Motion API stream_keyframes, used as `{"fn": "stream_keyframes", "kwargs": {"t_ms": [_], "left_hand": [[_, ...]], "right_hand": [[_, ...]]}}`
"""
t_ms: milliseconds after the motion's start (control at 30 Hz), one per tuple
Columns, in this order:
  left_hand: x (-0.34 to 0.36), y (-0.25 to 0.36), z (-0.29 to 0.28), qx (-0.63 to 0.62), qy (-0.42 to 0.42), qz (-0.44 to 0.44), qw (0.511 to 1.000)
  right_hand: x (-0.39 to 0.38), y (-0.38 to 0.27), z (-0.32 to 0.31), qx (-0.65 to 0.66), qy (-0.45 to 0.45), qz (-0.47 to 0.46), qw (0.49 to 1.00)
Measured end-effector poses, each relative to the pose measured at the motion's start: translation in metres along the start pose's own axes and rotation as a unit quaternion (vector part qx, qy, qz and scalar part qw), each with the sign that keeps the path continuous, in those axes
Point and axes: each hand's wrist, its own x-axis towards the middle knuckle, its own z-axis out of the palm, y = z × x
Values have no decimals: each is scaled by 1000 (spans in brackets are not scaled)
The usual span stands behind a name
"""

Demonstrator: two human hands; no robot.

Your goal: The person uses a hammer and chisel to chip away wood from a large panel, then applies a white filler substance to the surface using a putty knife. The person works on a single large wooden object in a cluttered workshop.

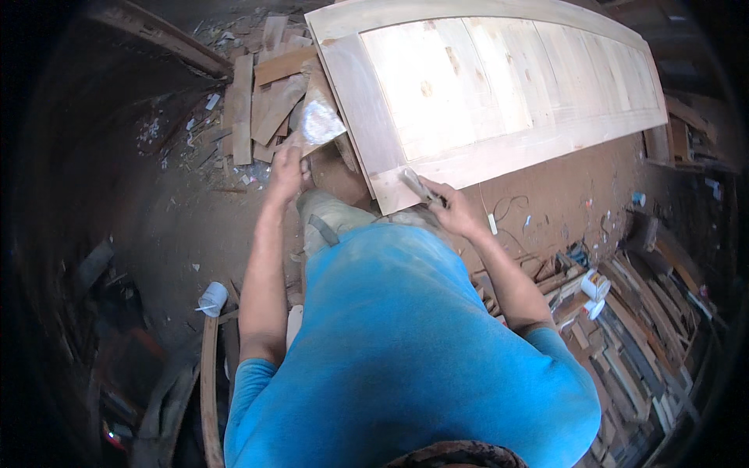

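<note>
My left hand (289, 173) is closed on the near end of a small wooden board (317, 87). A patch of white paste (321, 122) lies on that board. In my right hand (456, 210) is a putty knife (413, 185), its blade over the near left corner of a large pale wooden door (460, 86). Whether the blade touches the wood I cannot tell. The door has a frame around several vertical planks, with some knots in them, and lies raised above the floor. The right hand's fingers are wrapped round the handle, partly hidden.
Loose boards (269, 97) lie piled left of the door. A white bucket (212, 299) stands at the left. To the right are stacked wood strips (624, 343) with a white container (595, 285) on them. Scraps and a thin cord (507, 210) litter the brown floor.
</note>
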Motion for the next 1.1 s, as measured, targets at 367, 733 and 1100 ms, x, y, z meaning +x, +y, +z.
{"fn": "stream_keyframes", "kwargs": {"t_ms": [367, 733, 1100], "left_hand": [[40, 21, -143, 108, -63, -40, 991], [95, 67, -152, 167, -163, -35, 972], [108, 91, -165, 189, -188, -35, 963]], "right_hand": [[-12, -11, 136, -153, 192, 76, 966], [38, -64, 89, -180, 104, 249, 946], [26, -125, 106, -72, 64, 360, 928]]}}
